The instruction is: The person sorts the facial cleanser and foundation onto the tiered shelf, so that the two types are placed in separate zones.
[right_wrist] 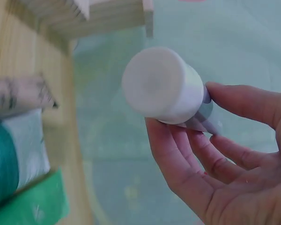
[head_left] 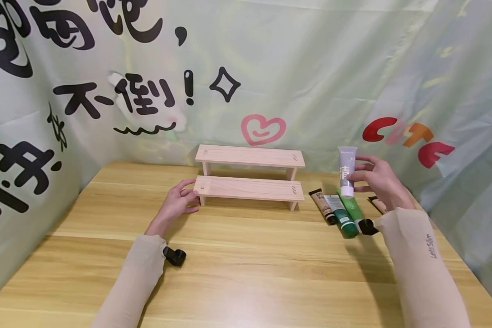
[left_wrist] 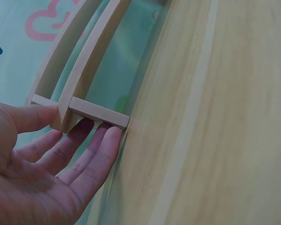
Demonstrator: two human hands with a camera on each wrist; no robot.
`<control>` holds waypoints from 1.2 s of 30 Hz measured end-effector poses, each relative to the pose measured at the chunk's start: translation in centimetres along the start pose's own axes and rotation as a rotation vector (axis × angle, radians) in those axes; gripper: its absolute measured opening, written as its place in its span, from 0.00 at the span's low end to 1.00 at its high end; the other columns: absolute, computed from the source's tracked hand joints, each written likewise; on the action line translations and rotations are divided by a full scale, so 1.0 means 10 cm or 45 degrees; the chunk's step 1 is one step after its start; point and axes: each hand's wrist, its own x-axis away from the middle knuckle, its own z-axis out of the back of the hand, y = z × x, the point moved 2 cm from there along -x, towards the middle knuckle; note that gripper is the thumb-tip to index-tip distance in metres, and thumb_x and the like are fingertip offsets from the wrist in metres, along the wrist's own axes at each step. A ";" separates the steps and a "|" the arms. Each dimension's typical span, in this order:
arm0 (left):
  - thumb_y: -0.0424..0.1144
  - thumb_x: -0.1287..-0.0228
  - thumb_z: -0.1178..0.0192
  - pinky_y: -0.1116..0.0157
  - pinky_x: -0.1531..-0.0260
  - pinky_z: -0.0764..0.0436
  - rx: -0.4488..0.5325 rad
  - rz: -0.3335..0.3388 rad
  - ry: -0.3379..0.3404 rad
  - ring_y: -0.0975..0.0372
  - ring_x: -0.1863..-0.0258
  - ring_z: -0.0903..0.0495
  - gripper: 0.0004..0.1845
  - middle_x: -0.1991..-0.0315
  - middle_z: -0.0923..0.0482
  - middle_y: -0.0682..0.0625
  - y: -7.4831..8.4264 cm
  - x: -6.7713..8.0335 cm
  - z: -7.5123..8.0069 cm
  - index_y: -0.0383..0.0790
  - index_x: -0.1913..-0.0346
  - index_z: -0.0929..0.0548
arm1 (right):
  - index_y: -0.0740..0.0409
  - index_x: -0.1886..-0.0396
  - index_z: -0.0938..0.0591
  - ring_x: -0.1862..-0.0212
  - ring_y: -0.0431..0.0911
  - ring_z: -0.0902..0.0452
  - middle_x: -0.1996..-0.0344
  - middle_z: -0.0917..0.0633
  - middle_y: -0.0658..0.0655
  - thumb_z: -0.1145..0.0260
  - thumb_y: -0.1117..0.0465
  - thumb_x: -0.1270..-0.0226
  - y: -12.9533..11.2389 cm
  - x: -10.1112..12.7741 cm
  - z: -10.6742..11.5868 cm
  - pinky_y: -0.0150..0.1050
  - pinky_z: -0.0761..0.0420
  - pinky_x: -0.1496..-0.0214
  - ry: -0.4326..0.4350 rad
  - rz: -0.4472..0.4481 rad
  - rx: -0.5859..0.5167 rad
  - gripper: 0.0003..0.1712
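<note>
A lavender squeeze tube [head_left: 347, 168] with white lettering hangs cap down over the right side of the table. My right hand [head_left: 379, 180] pinches it between thumb and fingers; the right wrist view faces its white cap [right_wrist: 154, 82]. At the left end of a two-step wooden stand [head_left: 250, 187], my left hand [head_left: 178, 198] holds the lower step. Its thumb lies at the board's corner and the fingers by the end leg [left_wrist: 99, 112] in the left wrist view. Under the held tube lie a brown tube [head_left: 323, 206], a dark green tube [head_left: 342, 217] and a bright green tube [head_left: 351, 207].
Another brown tube [head_left: 378, 205] lies by the right forearm, partly hidden. The stand's upper step [head_left: 250, 156] rises close to the printed cloth backdrop [head_left: 311, 68]. Wooden tabletop [head_left: 246, 269] stretches in front of the stand. Cloth also encloses both sides.
</note>
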 end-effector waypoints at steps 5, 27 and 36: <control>0.30 0.20 0.52 0.61 0.57 0.13 0.000 0.009 0.011 0.49 0.48 0.21 0.27 0.35 0.29 0.27 0.01 0.01 -0.01 0.35 0.23 0.40 | 0.60 0.18 0.52 0.40 0.64 0.33 0.30 0.37 0.73 0.35 0.62 0.26 -0.19 -0.01 -0.11 0.40 0.13 0.55 0.042 0.034 -0.023 0.47; 0.31 0.19 0.52 0.59 0.56 0.13 -0.009 0.000 0.006 0.46 0.45 0.22 0.28 0.34 0.30 0.28 -0.01 0.01 -0.01 0.36 0.22 0.42 | 0.63 0.21 0.42 0.46 0.57 0.26 0.37 0.29 0.69 0.34 0.75 0.34 -0.66 -0.18 -0.67 0.39 0.12 0.59 0.039 0.190 -0.169 0.44; 0.30 0.20 0.52 0.60 0.56 0.13 -0.011 -0.001 0.014 0.44 0.44 0.23 0.28 0.34 0.30 0.28 -0.01 0.01 -0.01 0.36 0.22 0.42 | 0.64 0.23 0.40 0.56 0.47 0.20 0.45 0.25 0.64 0.34 0.79 0.37 -0.89 -0.23 -0.91 0.39 0.12 0.58 -0.023 0.282 -0.272 0.44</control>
